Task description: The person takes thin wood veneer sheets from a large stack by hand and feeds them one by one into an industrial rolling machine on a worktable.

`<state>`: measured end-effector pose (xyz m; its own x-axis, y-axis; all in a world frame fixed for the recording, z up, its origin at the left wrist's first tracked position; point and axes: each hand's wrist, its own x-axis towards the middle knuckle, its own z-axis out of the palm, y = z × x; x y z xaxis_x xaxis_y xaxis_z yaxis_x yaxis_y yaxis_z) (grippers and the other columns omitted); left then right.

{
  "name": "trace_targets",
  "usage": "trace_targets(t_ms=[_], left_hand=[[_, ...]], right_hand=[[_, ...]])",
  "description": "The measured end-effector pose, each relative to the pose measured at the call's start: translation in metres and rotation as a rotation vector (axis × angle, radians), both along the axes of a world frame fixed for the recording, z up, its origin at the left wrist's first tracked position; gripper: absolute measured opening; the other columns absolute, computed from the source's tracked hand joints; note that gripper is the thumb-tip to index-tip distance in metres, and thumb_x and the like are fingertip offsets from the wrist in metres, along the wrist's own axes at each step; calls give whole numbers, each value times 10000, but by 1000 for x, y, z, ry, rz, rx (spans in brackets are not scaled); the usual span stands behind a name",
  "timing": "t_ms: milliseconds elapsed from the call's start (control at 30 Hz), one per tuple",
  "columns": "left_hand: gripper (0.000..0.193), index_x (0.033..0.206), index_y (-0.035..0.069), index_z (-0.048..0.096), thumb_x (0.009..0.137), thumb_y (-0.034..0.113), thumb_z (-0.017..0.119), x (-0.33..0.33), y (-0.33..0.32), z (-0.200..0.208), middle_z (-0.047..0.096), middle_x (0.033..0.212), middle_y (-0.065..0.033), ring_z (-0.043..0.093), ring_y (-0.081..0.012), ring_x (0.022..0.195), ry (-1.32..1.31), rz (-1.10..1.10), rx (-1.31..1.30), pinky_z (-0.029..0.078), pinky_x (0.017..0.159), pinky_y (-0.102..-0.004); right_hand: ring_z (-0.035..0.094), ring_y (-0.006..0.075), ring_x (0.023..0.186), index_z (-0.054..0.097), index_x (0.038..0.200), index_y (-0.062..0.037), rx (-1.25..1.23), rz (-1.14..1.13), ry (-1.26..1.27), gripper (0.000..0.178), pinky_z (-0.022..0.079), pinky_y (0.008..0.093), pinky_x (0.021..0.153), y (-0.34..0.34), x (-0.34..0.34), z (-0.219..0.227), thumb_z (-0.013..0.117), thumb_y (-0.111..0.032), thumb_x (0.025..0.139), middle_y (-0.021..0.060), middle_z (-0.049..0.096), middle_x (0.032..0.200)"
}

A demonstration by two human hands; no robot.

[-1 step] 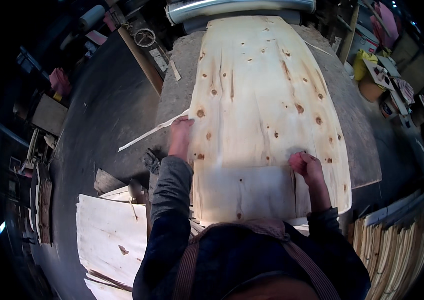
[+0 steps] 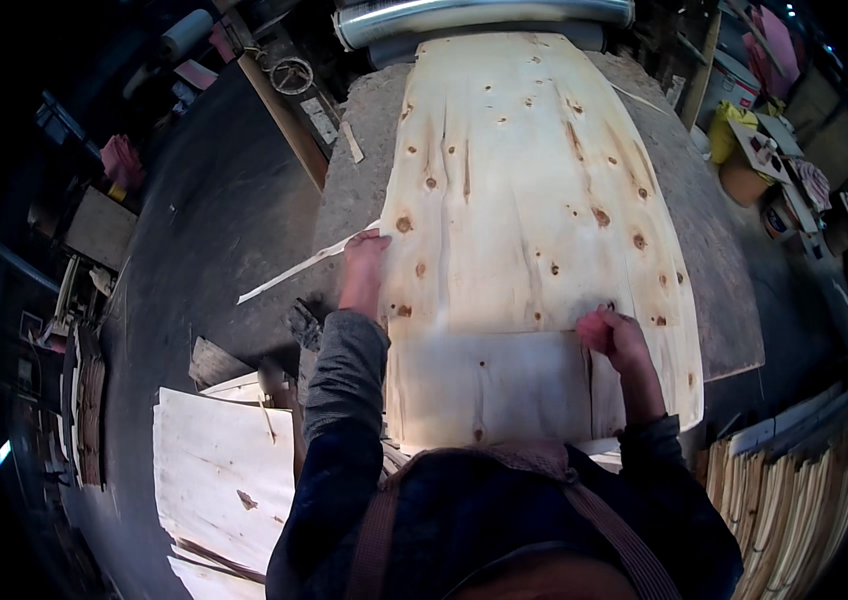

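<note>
L to R, all rel. to the large veneer sheet (image 2: 514, 220), which lies flat down the middle of the bench (image 2: 729, 300). Lower L of it, a loose pale sheet (image 2: 224, 460), unchanged. Nearer its L edge, a narrow strip (image 2: 294, 270) slants away over the bench; one end meets the edge by the L hand.

L hand (image 2: 365, 265): at the sheet's L edge, fingers bent w/ tips on the edge; can't tell if it's pinching sheet, strip or neither. Same spot as a moment ago.

On the sheet's near end, a smaller greyish panel (image 2: 504, 385); can't tell if it's on top or set in. Past the sheet's far end, a shiny roller (image 2: 484, 15), apart from the hands.

R hand (image 2: 619, 340): over the sheet's near R part, by the panel's upper R corner, fingers curled mostly closed; can't tell if anything's in them. Barely moved, if at all.

Lower R of the sheet, a row of upright sheets (image 2: 794, 480), as before. Net change approx nil, just a slight view shift; looks like a brief hold, w/ sheet & panel placement unaltered.
</note>
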<state>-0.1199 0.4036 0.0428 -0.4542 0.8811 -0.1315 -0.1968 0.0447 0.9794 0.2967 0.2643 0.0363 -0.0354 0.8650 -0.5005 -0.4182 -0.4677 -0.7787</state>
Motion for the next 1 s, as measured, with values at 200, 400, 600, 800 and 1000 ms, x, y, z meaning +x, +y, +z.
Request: trace_targets(t_ms=[200,400,600,800,1000], left_hand=[[158,771,1,583,635,-73,613,16,62,2,601,771,-103,556,-188,661,48,60,7,458,620,-309],[168,839,-55,591,674,-23,606,0,174,7,607,806,-151,582,-241,726,378,65,104,463,654,-348],[522,1138,-60,421,709,144,637,17,106,-2,526,1062,-242,554,-326,920,846,37,314,447,739,-393],[522,1184,11,445,759,270,605,5,-88,-137,474,1138,-224,513,-334,989,1289,-99,74,436,814,-400],[246,946,-28,595,732,92,609,-9,-106,-110,583,700,-10,538,-107,628,223,-247,-139,429,540,-251]], right_hand=[[625,217,769,565,949,7,-84,189,-49,246,503,308,673,-8,4,-3,467,-205,872,128,634,880],[620,199,794,580,922,9,15,106,-148,231,497,304,717,-21,5,3,493,-197,862,120,631,891],[613,149,760,591,945,10,-85,82,-204,257,486,256,682,-81,14,2,463,-204,880,83,637,865],[631,204,720,574,921,69,-219,287,-54,310,515,293,659,-124,-4,-10,443,-209,886,148,630,861],[634,245,625,594,804,42,-321,334,-142,341,528,328,592,-149,-30,-32,486,-275,869,146,632,723]])
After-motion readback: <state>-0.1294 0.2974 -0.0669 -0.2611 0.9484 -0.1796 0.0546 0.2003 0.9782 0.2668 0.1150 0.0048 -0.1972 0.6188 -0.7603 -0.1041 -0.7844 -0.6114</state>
